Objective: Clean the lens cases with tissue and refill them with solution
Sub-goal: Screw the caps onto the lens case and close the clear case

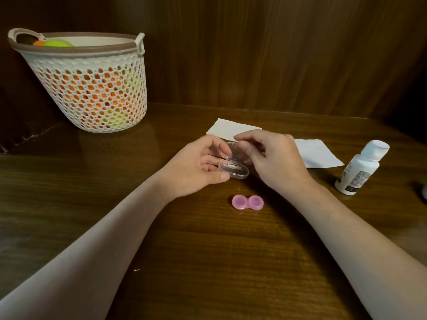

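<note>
Pink lens case lies lidless at the table's centre; at 12 o'clock, a left hand grips a clear hinged case while right hand pinches its raised lid. Tissues lie beyond; solution bottle at 3 o'clock, basket at 10.

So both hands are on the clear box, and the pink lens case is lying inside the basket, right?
Not quite. The head view shows the pink lens case lying on the table, nearer than the hands. Both the left hand and right hand are on the clear box.
</note>
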Demonstrator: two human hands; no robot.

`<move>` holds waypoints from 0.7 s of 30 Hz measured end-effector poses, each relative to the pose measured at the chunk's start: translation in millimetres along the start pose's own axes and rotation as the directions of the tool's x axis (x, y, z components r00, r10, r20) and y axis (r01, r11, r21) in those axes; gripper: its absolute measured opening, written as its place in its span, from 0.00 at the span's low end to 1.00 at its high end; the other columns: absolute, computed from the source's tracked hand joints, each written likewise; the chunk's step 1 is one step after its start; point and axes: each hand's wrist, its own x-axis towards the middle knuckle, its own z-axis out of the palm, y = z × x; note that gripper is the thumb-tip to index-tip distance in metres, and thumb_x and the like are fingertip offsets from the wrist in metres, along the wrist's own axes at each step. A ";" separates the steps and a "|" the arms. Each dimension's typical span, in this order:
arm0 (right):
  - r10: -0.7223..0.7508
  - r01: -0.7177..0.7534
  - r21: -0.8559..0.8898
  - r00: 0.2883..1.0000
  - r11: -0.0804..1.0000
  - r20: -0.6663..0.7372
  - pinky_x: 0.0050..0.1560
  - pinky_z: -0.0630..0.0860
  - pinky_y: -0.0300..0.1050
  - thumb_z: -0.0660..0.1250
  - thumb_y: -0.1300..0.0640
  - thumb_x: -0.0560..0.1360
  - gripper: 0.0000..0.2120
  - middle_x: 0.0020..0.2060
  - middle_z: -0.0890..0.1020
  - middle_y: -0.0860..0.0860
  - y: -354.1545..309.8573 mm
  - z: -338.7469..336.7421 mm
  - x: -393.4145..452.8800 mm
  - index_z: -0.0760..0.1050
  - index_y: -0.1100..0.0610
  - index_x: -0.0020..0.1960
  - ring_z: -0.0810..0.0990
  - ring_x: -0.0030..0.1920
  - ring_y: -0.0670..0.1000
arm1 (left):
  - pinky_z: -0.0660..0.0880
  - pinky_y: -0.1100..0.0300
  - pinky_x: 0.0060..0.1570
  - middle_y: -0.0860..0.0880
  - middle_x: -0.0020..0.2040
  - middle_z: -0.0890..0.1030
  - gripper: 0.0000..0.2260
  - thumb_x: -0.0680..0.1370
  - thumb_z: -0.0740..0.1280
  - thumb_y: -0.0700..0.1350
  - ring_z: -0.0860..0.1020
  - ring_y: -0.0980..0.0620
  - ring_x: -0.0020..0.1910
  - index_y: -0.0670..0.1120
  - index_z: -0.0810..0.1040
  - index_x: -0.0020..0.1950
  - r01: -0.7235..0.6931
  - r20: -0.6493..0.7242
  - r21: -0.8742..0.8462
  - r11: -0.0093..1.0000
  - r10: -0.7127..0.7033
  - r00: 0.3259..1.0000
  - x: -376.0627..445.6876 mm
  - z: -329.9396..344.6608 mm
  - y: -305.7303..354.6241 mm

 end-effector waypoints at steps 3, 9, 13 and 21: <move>0.045 -0.043 0.072 0.999 0.996 -0.029 0.42 0.74 0.21 0.71 0.56 0.83 0.10 0.46 0.82 0.34 3.5 2.3 1.0 0.85 0.49 0.63 0.82 0.47 0.29 | 0.82 0.62 0.57 0.54 0.60 0.86 0.22 0.76 0.77 0.33 0.85 0.56 0.59 0.50 0.80 0.66 0.024 0.028 -0.010 1.000 -0.024 0.999 0.2 0.8 -0.8; 0.057 -0.054 0.114 0.998 0.992 -0.025 0.44 0.78 0.24 0.71 0.53 0.83 0.06 0.41 0.85 0.33 7.6 4.9 1.7 0.85 0.46 0.57 0.85 0.45 0.33 | 0.81 0.64 0.59 0.54 0.65 0.84 0.25 0.76 0.79 0.42 0.84 0.59 0.62 0.48 0.78 0.72 0.025 0.029 -0.036 0.999 -0.024 0.999 1.7 0.0 -0.1; 0.060 -0.054 0.126 0.997 0.991 -0.040 0.48 0.81 0.32 0.71 0.52 0.83 0.07 0.44 0.86 0.35 9.6 5.5 2.9 0.86 0.47 0.59 0.86 0.46 0.37 | 0.79 0.69 0.57 0.57 0.64 0.85 0.20 0.80 0.74 0.49 0.83 0.63 0.62 0.51 0.80 0.72 0.030 0.003 -0.027 0.999 -0.030 1.000 1.9 -0.2 1.7; 0.090 -0.080 0.153 0.994 0.985 -0.057 0.42 0.77 0.22 0.72 0.54 0.83 0.08 0.44 0.85 0.35 10.9 6.6 3.5 0.86 0.47 0.60 0.85 0.45 0.33 | 0.82 0.62 0.60 0.53 0.62 0.86 0.22 0.78 0.76 0.38 0.85 0.57 0.62 0.51 0.79 0.71 0.046 0.030 -0.045 0.998 -0.044 0.999 1.4 -2.6 -2.6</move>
